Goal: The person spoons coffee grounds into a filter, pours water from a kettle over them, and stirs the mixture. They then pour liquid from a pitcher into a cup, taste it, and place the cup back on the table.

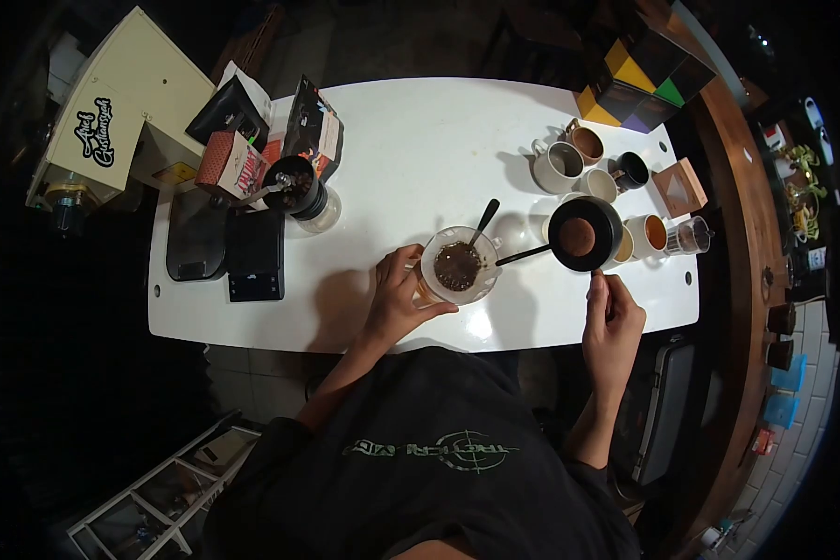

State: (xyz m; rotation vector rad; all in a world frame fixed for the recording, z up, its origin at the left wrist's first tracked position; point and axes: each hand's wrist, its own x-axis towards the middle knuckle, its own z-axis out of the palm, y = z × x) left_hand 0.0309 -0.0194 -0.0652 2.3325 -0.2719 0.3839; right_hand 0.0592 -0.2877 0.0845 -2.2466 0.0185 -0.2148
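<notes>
Two hands are in view over the white tabletop [420, 131], both occupied. The left hand [401, 299] is opened in a curve and holds the clear glass cup [460, 266] from its left and near sides, thumb along the near side. The cup stands near the front edge, mid-length, and contains dark brown liquid with speckled matter on its surface; a black-handled spoon [483, 222] leans in it. The right hand [611, 313] is closed narrowly at the near side of the black long-spouted vessel [584, 233]; the handle itself is largely hidden by the fingers. The spout points left, its tip at the right side of the cup; whether liquid leaves it cannot be determined. Right of and beyond the vessel are several mugs [560, 166], a clear glass [689, 235] and a small brown box [679, 188]. Left of the cup are a grinder [296, 189] holding dark beans and a black scale [256, 256].
</notes>
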